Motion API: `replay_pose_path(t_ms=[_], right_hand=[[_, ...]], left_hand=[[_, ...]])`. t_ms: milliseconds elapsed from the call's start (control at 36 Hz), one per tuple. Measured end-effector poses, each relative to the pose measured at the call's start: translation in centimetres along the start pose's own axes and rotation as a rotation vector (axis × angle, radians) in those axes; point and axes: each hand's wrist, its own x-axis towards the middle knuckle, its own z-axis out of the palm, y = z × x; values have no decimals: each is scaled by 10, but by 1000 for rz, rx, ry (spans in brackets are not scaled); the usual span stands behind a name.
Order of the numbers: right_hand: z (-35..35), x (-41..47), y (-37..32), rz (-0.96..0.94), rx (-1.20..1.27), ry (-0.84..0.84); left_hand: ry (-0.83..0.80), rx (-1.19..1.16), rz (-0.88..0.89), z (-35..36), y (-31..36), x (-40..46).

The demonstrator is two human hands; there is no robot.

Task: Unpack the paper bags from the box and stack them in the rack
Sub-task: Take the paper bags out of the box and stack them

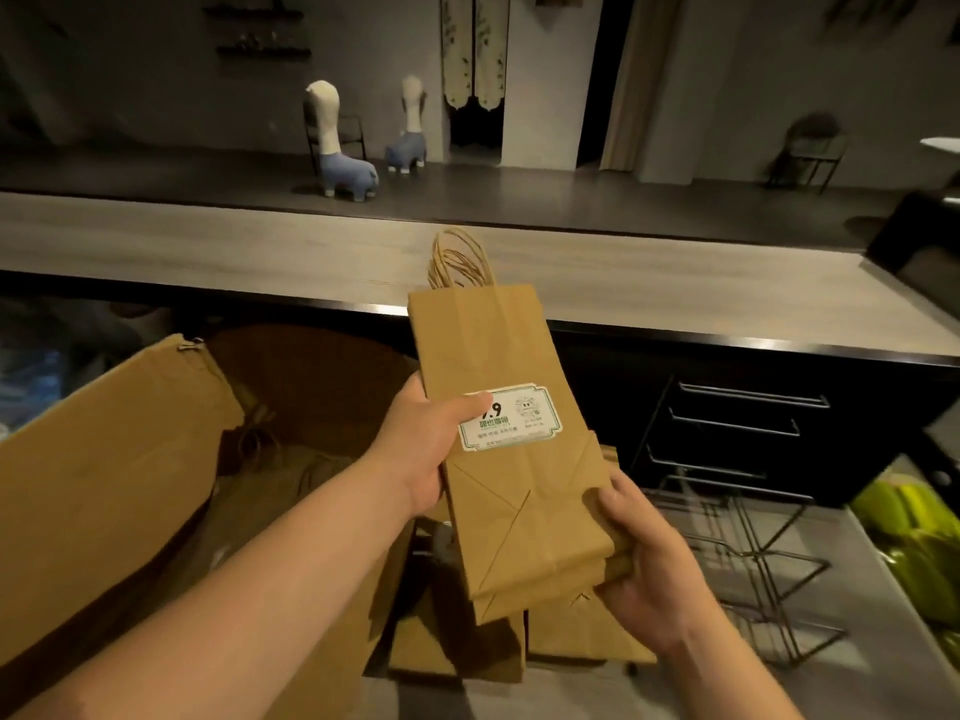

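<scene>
Rack (737,491) right; box (104,459) left

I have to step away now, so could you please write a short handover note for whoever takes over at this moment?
Left hand: grips the bundle of flat paper bags at its left edge, thumb on the white label.
Right hand: holds the bundle's lower right corner.
The bundle is held in the air between the open box on the left and the wire rack on the right.
Done: this bundle is out of the box.
Left: set it in the rack, which shows no bags on it yet; more bags lie below the hands.
</scene>
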Motion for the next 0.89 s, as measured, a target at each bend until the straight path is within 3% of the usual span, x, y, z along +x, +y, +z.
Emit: replay_pose_path(t_ms=[83, 194, 444, 611, 722, 889], right_hand=[[-2, -14, 20, 29, 190, 199], [-15, -24, 39, 49, 185, 350], [-34, -21, 40, -16, -138, 706], [-48, -26, 48, -142, -382, 752], [-56, -35, 61, -237, -396, 736], [-66, -42, 77, -221, -431, 759]], left_hand=[[8, 73, 12, 11, -19, -5], [32, 151, 25, 23, -47, -14], [108, 191, -14, 34, -91, -23], [113, 193, -51, 31, -103, -31], [139, 182, -123, 28, -121, -42], [181, 180, -219, 26, -142, -42]])
